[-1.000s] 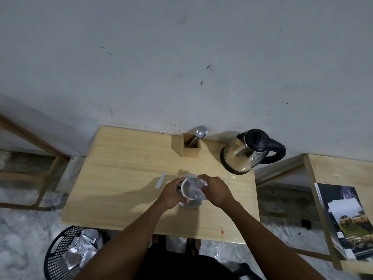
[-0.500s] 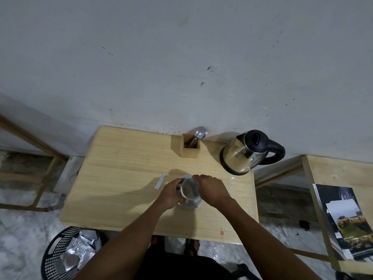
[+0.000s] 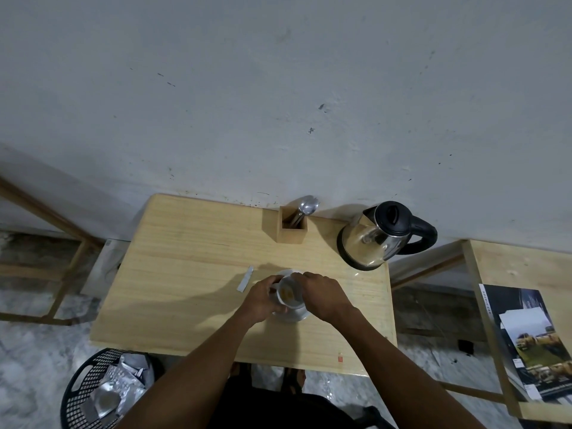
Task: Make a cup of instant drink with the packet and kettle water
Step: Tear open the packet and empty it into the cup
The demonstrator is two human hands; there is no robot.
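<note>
A white cup [image 3: 289,292] with brownish powder in its bottom stands on a white saucer [image 3: 295,315] near the front middle of the wooden table [image 3: 185,274]. My left hand [image 3: 263,297] grips the cup's left side. My right hand [image 3: 322,294] is curled shut against the cup's right rim; the silvery packet is out of sight under its fingers. A torn-off packet strip [image 3: 245,282] lies just left of the cup. The steel kettle [image 3: 377,236], with a black lid and handle, stands at the table's back right, apart from both hands.
A wooden holder [image 3: 292,230] with a metal spoon [image 3: 306,207] stands at the back by the wall. A black bin [image 3: 105,391] with foil wrappers sits on the floor at the front left. On a second table at the right lies a magazine [image 3: 526,345].
The silvery packet held over the cup a second ago has left the cup mouth. The powder now shows inside, and my right hand has closed at the rim.
</note>
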